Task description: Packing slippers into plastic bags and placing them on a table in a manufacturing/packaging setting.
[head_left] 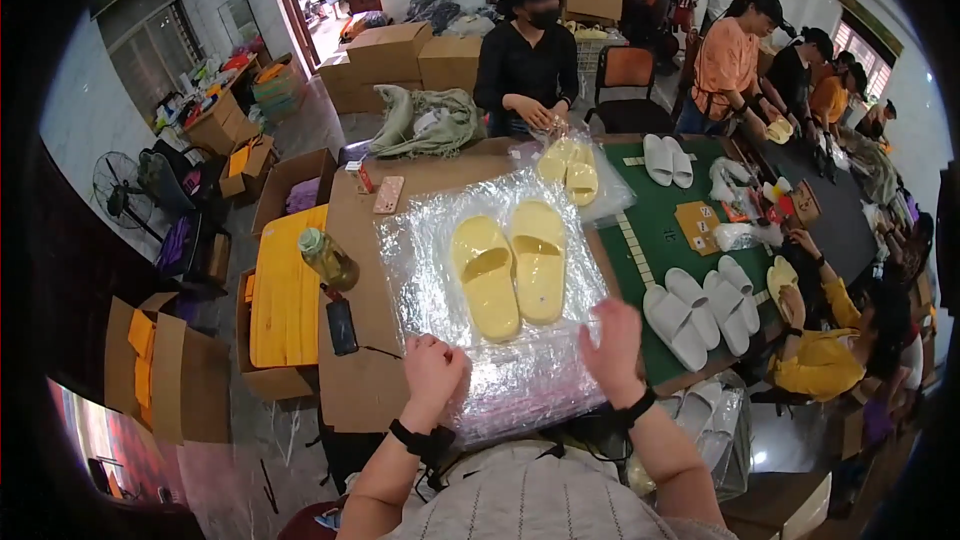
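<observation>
Two pale yellow slide sandals [512, 265] lie side by side on the table in front of me, toes pointing away. Shiny clear film shows over them, and they seem to be inside a clear plastic bag [415, 250]. Below that bag is a stack of similar clear bags [530, 390] with pink along the near edge. At the bag's near left corner, my left hand [435, 370] has its fingers curled; what they pinch, if anything, is hidden. My right hand [613, 345] is at the near right edge, thumb and fingers apart.
Left are a bottle [328, 258], black device [341, 326], phone [389, 194] and yellow stack [290, 290]. Right, white slides [690, 315] rest on a green mat [630, 230]. Across, a person [530, 60] handles bagged yellow slides [570, 168]; others work along the right.
</observation>
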Action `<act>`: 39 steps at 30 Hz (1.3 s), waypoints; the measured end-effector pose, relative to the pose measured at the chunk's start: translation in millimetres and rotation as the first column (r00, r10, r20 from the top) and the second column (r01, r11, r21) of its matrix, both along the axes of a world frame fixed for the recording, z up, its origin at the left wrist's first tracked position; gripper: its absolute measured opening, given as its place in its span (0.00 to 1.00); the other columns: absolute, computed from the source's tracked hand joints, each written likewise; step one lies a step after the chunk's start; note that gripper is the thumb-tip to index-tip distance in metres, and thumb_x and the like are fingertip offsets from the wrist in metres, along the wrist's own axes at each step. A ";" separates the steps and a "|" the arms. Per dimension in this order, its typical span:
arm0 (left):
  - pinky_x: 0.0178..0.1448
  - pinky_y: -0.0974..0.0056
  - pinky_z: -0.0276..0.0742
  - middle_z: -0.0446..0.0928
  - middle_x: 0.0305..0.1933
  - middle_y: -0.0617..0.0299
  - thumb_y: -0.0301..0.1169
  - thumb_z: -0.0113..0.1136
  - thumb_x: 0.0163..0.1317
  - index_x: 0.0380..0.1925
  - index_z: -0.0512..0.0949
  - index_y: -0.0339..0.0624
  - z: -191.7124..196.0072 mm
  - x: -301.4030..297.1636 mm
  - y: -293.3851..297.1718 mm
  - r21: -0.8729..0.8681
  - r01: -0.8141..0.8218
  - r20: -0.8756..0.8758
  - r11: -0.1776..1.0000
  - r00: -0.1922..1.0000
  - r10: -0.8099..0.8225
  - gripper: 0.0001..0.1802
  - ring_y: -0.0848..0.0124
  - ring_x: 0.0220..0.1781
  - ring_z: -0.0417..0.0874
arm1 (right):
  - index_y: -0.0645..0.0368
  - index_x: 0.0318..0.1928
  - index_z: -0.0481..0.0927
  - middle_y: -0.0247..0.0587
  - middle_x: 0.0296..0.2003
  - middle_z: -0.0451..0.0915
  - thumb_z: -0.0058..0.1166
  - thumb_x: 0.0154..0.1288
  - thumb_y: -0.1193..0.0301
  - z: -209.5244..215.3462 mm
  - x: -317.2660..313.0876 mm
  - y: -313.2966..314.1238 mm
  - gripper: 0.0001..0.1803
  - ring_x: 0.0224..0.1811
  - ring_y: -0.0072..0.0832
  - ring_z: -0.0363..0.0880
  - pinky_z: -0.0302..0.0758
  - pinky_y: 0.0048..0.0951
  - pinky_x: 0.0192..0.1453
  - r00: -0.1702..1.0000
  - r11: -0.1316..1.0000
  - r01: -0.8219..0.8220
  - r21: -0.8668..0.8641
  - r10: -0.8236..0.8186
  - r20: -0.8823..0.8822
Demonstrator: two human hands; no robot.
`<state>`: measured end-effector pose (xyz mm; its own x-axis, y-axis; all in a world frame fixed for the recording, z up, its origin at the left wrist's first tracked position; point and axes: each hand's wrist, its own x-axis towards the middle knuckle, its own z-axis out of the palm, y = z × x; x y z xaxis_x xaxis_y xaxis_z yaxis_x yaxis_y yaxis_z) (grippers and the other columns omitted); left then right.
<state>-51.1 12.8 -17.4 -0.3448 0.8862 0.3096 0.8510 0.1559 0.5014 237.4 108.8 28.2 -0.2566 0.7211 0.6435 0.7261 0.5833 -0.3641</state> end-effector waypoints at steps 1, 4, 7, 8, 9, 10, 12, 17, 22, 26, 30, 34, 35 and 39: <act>0.50 0.53 0.75 0.79 0.30 0.55 0.37 0.62 0.56 0.14 0.78 0.36 -1.9 1.7 1.0 0.034 0.003 -0.021 0.999 1.000 -0.002 0.17 0.52 0.47 0.75 | 0.54 0.51 0.78 0.43 0.49 0.79 0.63 0.56 0.74 3.0 -4.9 -16.9 0.20 0.52 0.44 0.77 0.73 0.46 0.58 0.990 0.983 -0.136 -0.123 0.139 0.018; 0.51 0.53 0.76 0.80 0.36 0.56 0.35 0.62 0.55 0.22 0.83 0.40 -1.0 0.5 0.2 -0.011 0.021 -0.071 1.000 0.997 -0.022 0.11 0.53 0.47 0.75 | 0.57 0.56 0.79 0.42 0.53 0.79 0.61 0.62 0.69 3.2 -29.9 -33.5 0.21 0.57 0.40 0.76 0.73 0.41 0.62 0.854 0.864 -0.470 -0.181 0.497 0.155; 0.56 0.50 0.75 0.80 0.45 0.53 0.35 0.64 0.56 0.34 0.84 0.40 14.7 4.9 -2.7 -0.010 -0.009 -0.090 1.000 0.996 0.008 0.11 0.51 0.53 0.75 | 0.59 0.59 0.78 0.44 0.55 0.78 0.60 0.65 0.65 -23.8 -33.4 -32.9 0.23 0.59 0.42 0.75 0.71 0.41 0.64 0.838 0.858 -0.455 -0.237 0.503 0.213; 0.56 0.50 0.75 0.80 0.45 0.53 0.35 0.64 0.56 0.34 0.84 0.40 24.7 8.5 -3.2 -0.010 -0.001 -0.091 1.000 0.996 0.000 0.11 0.51 0.53 0.75 | 0.60 0.60 0.77 0.45 0.56 0.77 0.59 0.66 0.63 -27.8 -33.6 -31.0 0.24 0.60 0.43 0.74 0.69 0.43 0.65 0.839 0.864 -0.432 -0.260 0.490 0.234; 0.62 0.49 0.73 0.78 0.53 0.52 0.36 0.65 0.58 0.42 0.82 0.41 36.0 13.6 -4.5 0.100 0.051 -0.204 0.994 0.978 -0.030 0.15 0.50 0.59 0.74 | 0.60 0.60 0.77 0.45 0.56 0.77 0.59 0.66 0.63 -30.8 -32.5 -29.2 0.24 0.60 0.43 0.74 0.69 0.43 0.65 0.844 0.868 -0.424 -0.260 0.482 0.233; 0.67 0.47 0.71 0.76 0.61 0.50 0.37 0.65 0.59 0.49 0.81 0.41 42.9 17.8 -9.2 0.202 0.104 -0.317 0.974 0.948 -0.035 0.20 0.50 0.66 0.72 | 0.60 0.61 0.77 0.46 0.57 0.77 0.58 0.67 0.62 -31.0 -33.2 -30.6 0.25 0.60 0.43 0.73 0.69 0.42 0.66 0.838 0.865 -0.417 -0.280 0.485 0.250; 0.71 0.46 0.66 0.72 0.67 0.50 0.40 0.65 0.61 0.55 0.78 0.42 44.1 25.1 -14.3 0.120 0.312 -0.293 0.943 0.918 -0.266 0.24 0.50 0.71 0.68 | 0.61 0.61 0.77 0.46 0.57 0.77 0.57 0.67 0.60 -31.3 -35.3 -31.3 0.26 0.61 0.42 0.73 0.68 0.42 0.67 0.834 0.863 -0.406 -0.301 0.485 0.265; 0.79 0.36 0.48 0.61 0.79 0.59 0.57 0.56 0.67 0.72 0.68 0.53 4.8 30.3 -26.0 -0.276 0.441 -0.199 0.854 0.843 -0.500 0.37 0.49 0.81 0.56 | 0.56 0.60 0.79 0.44 0.57 0.78 0.58 0.68 0.59 -28.6 -33.0 -29.9 0.24 0.62 0.41 0.74 0.69 0.40 0.67 0.874 0.873 -0.368 -0.321 0.442 0.202; 0.80 0.35 0.43 0.57 0.81 0.62 0.60 0.54 0.67 0.73 0.67 0.58 -10.6 22.4 -27.5 -0.290 0.464 -0.145 0.837 0.843 -0.518 0.38 0.49 0.83 0.52 | 0.52 0.54 0.84 0.44 0.55 0.78 0.57 0.67 0.63 -42.6 0.6 -14.3 0.17 0.62 0.44 0.73 0.68 0.45 0.67 0.979 0.933 -0.133 -0.334 0.176 0.102; 0.80 0.35 0.43 0.57 0.81 0.61 0.60 0.53 0.67 0.73 0.67 0.58 -9.1 24.2 -26.8 -0.291 0.469 -0.119 0.834 0.847 -0.518 0.37 0.49 0.83 0.51 | 0.54 0.54 0.83 0.43 0.56 0.77 0.58 0.66 0.63 -42.0 29.9 -4.6 0.18 0.65 0.47 0.68 0.63 0.53 0.70 0.986 0.956 0.031 -0.293 0.018 0.164; 0.80 0.35 0.42 0.57 0.81 0.60 0.61 0.53 0.68 0.73 0.66 0.59 -8.8 22.5 -29.2 -0.301 0.449 -0.157 0.841 0.847 -0.508 0.38 0.47 0.83 0.50 | 0.59 0.56 0.81 0.41 0.58 0.78 0.57 0.68 0.61 -4.8 7.5 -15.8 0.21 0.65 0.47 0.69 0.63 0.50 0.72 0.974 0.991 0.130 -0.030 -0.122 0.192; 0.80 0.35 0.43 0.58 0.81 0.59 0.62 0.53 0.67 0.74 0.66 0.59 -8.2 25.6 -28.7 -0.308 0.447 -0.179 0.840 0.840 -0.513 0.38 0.46 0.82 0.51 | 0.56 0.54 0.82 0.46 0.55 0.79 0.62 0.63 0.62 3.5 -40.5 -43.5 0.21 0.60 0.45 0.75 0.71 0.46 0.65 0.928 0.922 -0.309 -0.232 0.346 0.137; 0.80 0.35 0.43 0.58 0.81 0.59 0.62 0.53 0.67 0.74 0.66 0.59 -8.4 25.8 -27.2 -0.306 0.452 -0.182 0.838 0.836 -0.518 0.38 0.46 0.82 0.51 | 0.56 0.54 0.82 0.47 0.55 0.79 0.63 0.63 0.61 -7.9 -46.9 -49.6 0.21 0.59 0.45 0.76 0.72 0.46 0.65 0.904 0.897 -0.374 -0.237 0.410 0.122; 0.80 0.35 0.43 0.59 0.80 0.59 0.62 0.53 0.67 0.73 0.67 0.60 -11.0 24.8 -26.1 -0.291 0.453 -0.194 0.843 0.835 -0.516 0.39 0.46 0.82 0.51 | 0.58 0.53 0.83 0.50 0.52 0.80 0.59 0.65 0.63 -46.3 -23.5 -16.9 0.19 0.58 0.47 0.76 0.73 0.44 0.63 0.961 0.900 -0.249 -0.359 0.275 0.022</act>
